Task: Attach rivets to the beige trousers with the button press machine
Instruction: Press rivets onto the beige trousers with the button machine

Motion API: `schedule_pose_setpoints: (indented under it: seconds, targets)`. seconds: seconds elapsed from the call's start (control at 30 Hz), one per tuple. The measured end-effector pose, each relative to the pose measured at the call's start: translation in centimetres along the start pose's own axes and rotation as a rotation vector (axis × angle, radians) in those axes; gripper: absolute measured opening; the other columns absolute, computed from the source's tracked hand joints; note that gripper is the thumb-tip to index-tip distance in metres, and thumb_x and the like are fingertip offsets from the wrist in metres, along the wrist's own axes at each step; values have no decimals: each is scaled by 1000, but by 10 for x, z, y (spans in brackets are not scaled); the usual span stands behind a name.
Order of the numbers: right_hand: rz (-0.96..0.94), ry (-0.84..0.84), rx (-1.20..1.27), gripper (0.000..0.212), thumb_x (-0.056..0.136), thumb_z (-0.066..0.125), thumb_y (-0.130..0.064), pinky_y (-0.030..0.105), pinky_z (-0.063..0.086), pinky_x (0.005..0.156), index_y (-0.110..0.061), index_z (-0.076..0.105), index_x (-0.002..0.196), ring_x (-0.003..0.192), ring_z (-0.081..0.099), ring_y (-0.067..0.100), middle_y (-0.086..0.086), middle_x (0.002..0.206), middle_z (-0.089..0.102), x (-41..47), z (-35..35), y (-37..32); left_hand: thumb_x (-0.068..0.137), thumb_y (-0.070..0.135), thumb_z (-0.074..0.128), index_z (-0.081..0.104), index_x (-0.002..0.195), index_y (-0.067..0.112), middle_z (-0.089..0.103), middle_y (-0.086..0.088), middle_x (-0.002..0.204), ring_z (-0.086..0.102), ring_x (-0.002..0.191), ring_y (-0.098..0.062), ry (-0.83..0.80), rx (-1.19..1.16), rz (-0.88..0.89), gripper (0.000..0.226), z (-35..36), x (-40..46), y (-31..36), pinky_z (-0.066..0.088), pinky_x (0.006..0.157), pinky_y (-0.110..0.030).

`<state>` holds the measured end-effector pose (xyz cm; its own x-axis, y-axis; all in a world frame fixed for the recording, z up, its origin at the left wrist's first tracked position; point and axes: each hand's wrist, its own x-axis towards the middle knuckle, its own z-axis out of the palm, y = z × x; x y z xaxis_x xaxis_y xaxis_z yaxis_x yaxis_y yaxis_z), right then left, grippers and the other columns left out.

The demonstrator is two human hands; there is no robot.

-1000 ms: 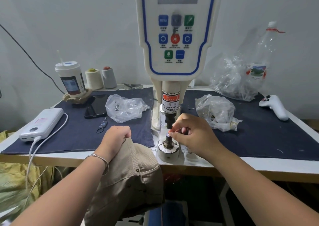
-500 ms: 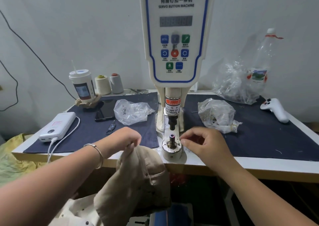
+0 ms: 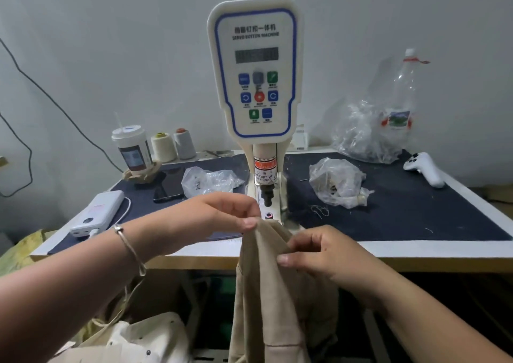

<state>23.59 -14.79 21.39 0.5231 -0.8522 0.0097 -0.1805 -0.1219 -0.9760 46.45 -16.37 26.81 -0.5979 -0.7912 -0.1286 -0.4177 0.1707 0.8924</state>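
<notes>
Since half second ago my right hand leaves die, joins left hand; both sets of fingers pinch beige trousers top, hanging at table edge before button press machine

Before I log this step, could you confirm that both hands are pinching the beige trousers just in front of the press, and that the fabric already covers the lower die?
Not quite: the head view shows the left hand and right hand pinching the beige trousers in front of the press, but the lower die is uncovered.
</notes>
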Motion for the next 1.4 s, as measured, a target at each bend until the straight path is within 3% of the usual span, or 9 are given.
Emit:
schedule_pose_setpoints:
  seconds: [0.1,0.2,0.33,0.53,0.73,0.87,1.1,1.4]
  targets:
    - [-22,-101,133,16,81,74,-19,12,37,58,-17,67,66,60,47,2,-8,64,55,-7,-21,1,92,25,56,58,82,7,56,-2,82,53,82,-13,-8,-49,29,20,-2,-6,-6,43,82,-19]
    - [-8,-191,308,6,80,68,-16,14,41,60,-11,68,78,64,52,7,1,73,59,-4,-36,5,93,28,57,55,79,13,50,3,76,47,73,-9,-14,-56,19,21,3,-5,-19,42,73,-15]
    - [46,-234,512,9,81,64,-12,16,45,61,-4,67,83,66,56,11,7,76,62,14,-41,16,91,25,58,54,79,13,47,3,72,43,65,-8,26,-201,-4,17,5,6,-39,41,63,-15]
    - [156,18,464,5,76,59,-9,23,37,55,-5,60,73,57,49,12,4,64,53,60,-44,40,83,28,61,56,79,14,46,1,73,40,67,-10,180,-230,-122,15,-3,39,-76,40,63,-16]
    - [77,18,428,15,80,55,-6,22,32,53,-5,57,65,57,39,12,3,61,43,92,-52,62,78,31,64,60,66,22,52,1,70,47,64,-9,249,-264,-147,15,-16,63,-96,39,62,-18]
    - [95,59,418,12,72,59,-13,33,16,57,-3,53,68,59,30,17,6,64,35,101,-53,78,72,30,68,59,60,22,48,4,61,42,55,-8,282,-297,-137,17,-16,75,-107,34,51,-15]
    - [40,75,466,14,69,58,-12,20,29,48,-11,54,56,54,34,10,1,58,37,104,-51,89,66,28,64,57,56,19,36,5,56,32,49,-8,376,-346,-119,15,-11,86,-127,28,46,-16]
    - [22,93,523,9,68,59,-11,19,37,52,-3,55,66,57,42,13,7,64,42,106,-49,96,57,40,62,55,55,22,34,3,59,30,50,-9,471,-318,-91,19,-4,86,-137,29,45,-17]
